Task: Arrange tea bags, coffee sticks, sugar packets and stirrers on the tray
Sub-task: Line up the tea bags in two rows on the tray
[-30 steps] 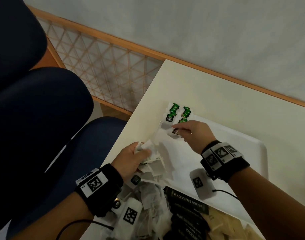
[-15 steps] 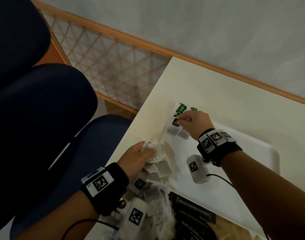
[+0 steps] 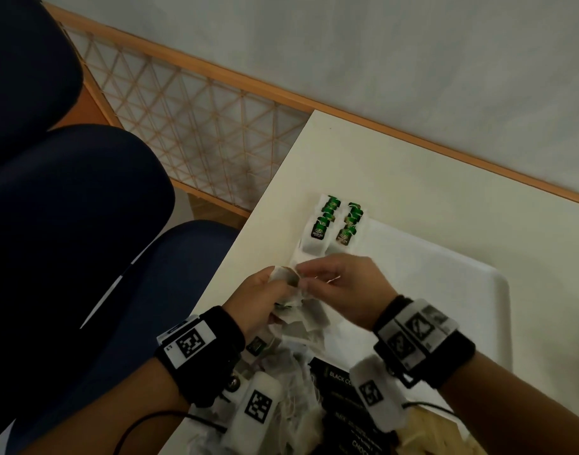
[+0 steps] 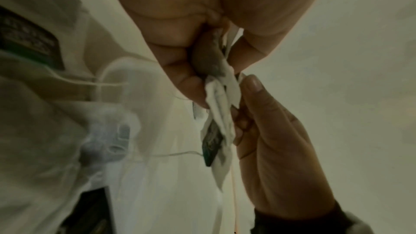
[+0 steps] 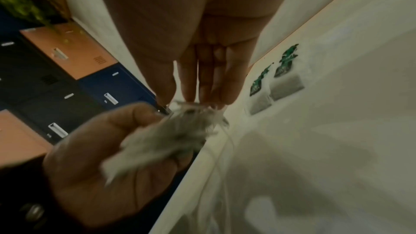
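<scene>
My left hand (image 3: 275, 285) grips a bunch of white tea bags (image 3: 289, 284) over the near-left edge of the white tray (image 3: 452, 290). My right hand (image 3: 303, 274) meets it from the right, and its thumb and fingertips pinch one tea bag at the top of the bunch (image 4: 221, 106). In the right wrist view the bunch (image 5: 162, 136) lies in the left palm (image 5: 108, 157) under the right fingertips (image 5: 202, 95). Several tea bags with green tags (image 3: 335, 224) lie in two neat columns at the tray's far-left corner.
A heap of loose tea bags and strings (image 3: 294, 389) lies near my left wrist. Black coffee sticks (image 3: 340, 379) are stacked beside it, with beige packets (image 3: 426, 431) at the bottom right. The table edge (image 3: 248, 257) drops to blue chairs on the left.
My right hand has come back from the laid columns of tea bags to the bunch in my left hand. The left hand has lifted the bunch slightly toward it.
</scene>
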`<state>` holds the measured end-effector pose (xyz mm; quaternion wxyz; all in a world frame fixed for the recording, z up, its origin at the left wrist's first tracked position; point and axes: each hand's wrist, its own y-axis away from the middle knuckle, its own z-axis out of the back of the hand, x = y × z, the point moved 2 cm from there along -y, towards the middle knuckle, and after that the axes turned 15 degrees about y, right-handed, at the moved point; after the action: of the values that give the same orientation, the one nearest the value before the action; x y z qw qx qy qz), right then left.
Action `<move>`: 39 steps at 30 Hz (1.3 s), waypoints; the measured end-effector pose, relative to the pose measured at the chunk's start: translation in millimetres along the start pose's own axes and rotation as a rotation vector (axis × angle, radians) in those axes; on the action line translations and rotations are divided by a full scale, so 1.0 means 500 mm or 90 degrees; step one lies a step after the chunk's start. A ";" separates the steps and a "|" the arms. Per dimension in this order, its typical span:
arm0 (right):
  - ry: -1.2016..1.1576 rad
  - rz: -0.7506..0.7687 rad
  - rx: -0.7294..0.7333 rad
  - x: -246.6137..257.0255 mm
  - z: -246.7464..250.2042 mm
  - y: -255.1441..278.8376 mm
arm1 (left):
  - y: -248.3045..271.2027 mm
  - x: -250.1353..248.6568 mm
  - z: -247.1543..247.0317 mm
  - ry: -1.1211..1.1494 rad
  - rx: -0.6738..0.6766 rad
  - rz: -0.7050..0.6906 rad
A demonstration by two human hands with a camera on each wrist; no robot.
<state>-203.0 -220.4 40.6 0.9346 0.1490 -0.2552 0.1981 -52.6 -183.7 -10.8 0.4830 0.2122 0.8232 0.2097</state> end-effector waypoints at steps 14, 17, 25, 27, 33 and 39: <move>-0.035 -0.130 -0.130 -0.061 0.021 0.019 | 0.009 0.003 -0.008 -0.050 0.032 -0.028; -0.022 -0.145 -0.130 -0.088 0.044 0.005 | 0.013 0.002 -0.001 -0.056 0.020 -0.032; 0.070 -0.147 -0.074 -0.123 0.057 -0.024 | 0.008 0.002 0.009 -0.035 0.027 -0.036; 0.056 -0.147 -0.056 -0.123 0.051 -0.034 | 0.009 -0.001 0.009 -0.036 0.027 -0.038; 0.064 -0.179 -0.031 -0.136 0.041 -0.084 | 0.008 -0.008 0.013 -0.064 0.026 -0.042; 0.095 -0.188 -0.037 -0.152 0.047 -0.110 | 0.002 -0.008 0.011 -0.067 0.024 -0.042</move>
<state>-248.1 -300.1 9.5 0.9738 0.1428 -0.1657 0.0621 -45.8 -184.4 -10.0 0.5284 0.2044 0.8070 0.1668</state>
